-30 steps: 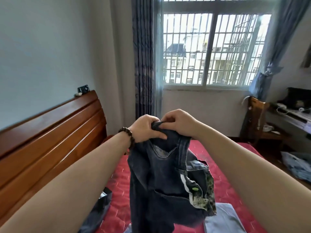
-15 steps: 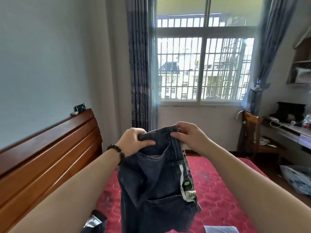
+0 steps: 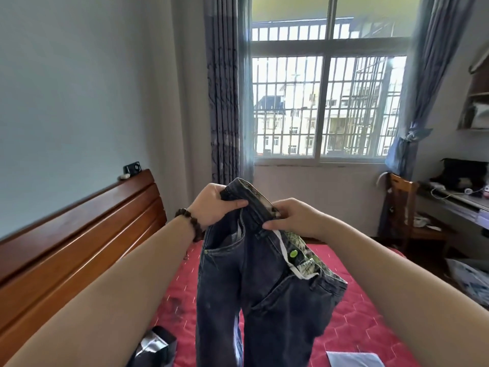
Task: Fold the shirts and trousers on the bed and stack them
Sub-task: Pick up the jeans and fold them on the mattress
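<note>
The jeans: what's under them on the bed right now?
Both hands, left and right, hold the jeans up by the waistband above the red quilt. A pale garment corner shows beside them; whatever lies directly behind the legs is hidden.

The legs of the jeans (image 3: pixel 254 300) I hold run off the bottom edge, so their ends are out of sight. My right fingertips (image 3: pixel 277 211) tuck behind the waistband. A dark garment (image 3: pixel 156 348) and a pale one (image 3: pixel 354 360) on the bed are cropped below.
</note>
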Demonstrator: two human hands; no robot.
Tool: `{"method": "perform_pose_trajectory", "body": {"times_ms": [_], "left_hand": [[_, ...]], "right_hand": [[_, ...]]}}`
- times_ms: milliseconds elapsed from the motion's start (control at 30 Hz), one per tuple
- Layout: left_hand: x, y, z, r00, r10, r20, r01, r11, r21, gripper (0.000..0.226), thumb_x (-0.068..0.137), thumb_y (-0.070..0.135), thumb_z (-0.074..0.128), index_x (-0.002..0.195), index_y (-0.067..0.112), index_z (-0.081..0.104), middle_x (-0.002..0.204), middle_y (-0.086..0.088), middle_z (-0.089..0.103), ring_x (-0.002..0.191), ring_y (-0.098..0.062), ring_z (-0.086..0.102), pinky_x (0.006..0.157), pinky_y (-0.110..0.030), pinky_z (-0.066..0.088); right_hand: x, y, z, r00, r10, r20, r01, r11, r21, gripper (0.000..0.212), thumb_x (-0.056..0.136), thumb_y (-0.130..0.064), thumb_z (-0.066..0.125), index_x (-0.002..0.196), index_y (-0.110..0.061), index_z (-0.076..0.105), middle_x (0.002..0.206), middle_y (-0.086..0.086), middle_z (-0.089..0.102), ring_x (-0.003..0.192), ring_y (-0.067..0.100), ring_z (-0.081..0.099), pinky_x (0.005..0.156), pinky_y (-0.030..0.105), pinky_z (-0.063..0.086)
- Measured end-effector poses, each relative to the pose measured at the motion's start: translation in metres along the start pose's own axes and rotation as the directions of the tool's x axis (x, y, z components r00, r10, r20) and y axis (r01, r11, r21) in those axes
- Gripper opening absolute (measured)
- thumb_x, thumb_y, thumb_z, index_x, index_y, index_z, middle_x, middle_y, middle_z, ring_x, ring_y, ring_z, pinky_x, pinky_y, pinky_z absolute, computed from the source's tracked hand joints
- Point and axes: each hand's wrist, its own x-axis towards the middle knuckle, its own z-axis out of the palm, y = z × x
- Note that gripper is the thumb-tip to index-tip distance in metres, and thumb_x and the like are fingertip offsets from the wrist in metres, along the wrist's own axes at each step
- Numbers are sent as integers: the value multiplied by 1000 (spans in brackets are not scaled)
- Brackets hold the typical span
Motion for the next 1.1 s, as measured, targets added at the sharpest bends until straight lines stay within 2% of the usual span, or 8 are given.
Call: {"method": "perform_pose_trajectory", "body": {"times_ms": [167, 267, 500, 600, 700, 800, 933, 1100], "left_hand": [[9, 27, -8, 983, 21, 183, -89, 926, 368, 35, 73, 22, 83, 104, 23, 67, 91, 1, 71, 81, -9, 67, 76, -17, 52], [17, 40, -7, 956, -3, 293, -191, 752, 631, 14, 74, 20, 80, 84, 20, 72, 70, 10, 64, 64, 2, 56, 61, -12, 41], [26, 37, -22, 976, 134, 171, -214, 726, 654, 10, 80, 14, 75, 78, 23, 71, 72, 16, 64, 70, 3, 58, 64, -5, 35], [32, 34, -27, 983, 167, 81, -179, 734, 655, 15, 82, 13, 72, 75, 26, 67, 70, 16, 63, 70, 2, 58, 63, -6, 35], [36, 35, -31, 975, 214, -53, -134, 766, 628, 14, 83, 15, 71, 73, 24, 67, 66, 14, 62, 66, -1, 57, 60, -10, 36], [40, 39, -33, 957, 235, -170, -83, 783, 617, 15, 82, 18, 72, 70, 25, 66, 64, 13, 62, 63, 0, 56, 54, -7, 34], [37, 42, -46, 932, 251, -260, -37, 782, 622, 15, 82, 17, 71, 70, 23, 65, 61, 13, 59, 60, -2, 54, 51, -8, 33], [14, 28, -80, 932, 204, -300, 52, 743, 667, 4, 82, 13, 74, 85, 16, 74, 71, 6, 65, 68, -9, 55, 56, -6, 34]], "right_hand": [[8, -10, 4, 995, -51, -81, 37, 987, -159, 22, 88, -18, 68, 86, 3, 61, 62, -1, 47, 54, 6, 42, 57, 23, 34], [12, -19, 2, 991, -96, -95, 72, 971, -228, 24, 89, -21, 67, 83, 1, 60, 59, -5, 44, 47, 2, 36, 51, 18, 30], [-13, 13, -5, 999, 31, 26, -28, 993, -117, 55, 74, -43, 79, 116, -13, 58, 100, 11, 67, 91, 21, 63, 85, 38, 52], [-29, 44, -11, 992, 127, -24, -129, 962, -242, 78, 70, -47, 81, 137, -30, 45, 107, -3, 62, 103, 19, 61, 76, 9, 47], [-42, 71, -4, 972, 236, 17, -230, 961, -151, 89, 66, -39, 86, 139, -42, 36, 107, -13, 55, 88, -1, 58, 72, 7, 44], [-49, 93, 12, 973, 228, 35, -224, 970, -91, 71, 66, -26, 88, 127, -31, 52, 108, -13, 66, 95, 2, 63, 86, 18, 51], [-45, 105, 20, 982, 167, -91, -179, 972, -154, 23, 75, -15, 80, 93, -7, 68, 81, -4, 62, 77, 9, 53, 75, 28, 48], [-40, 93, -18, 960, 4, -279, -74, 967, -243, 17, 77, -7, 77, 75, -3, 60, 62, -5, 45, 65, 15, 40, 59, 25, 35]]}}
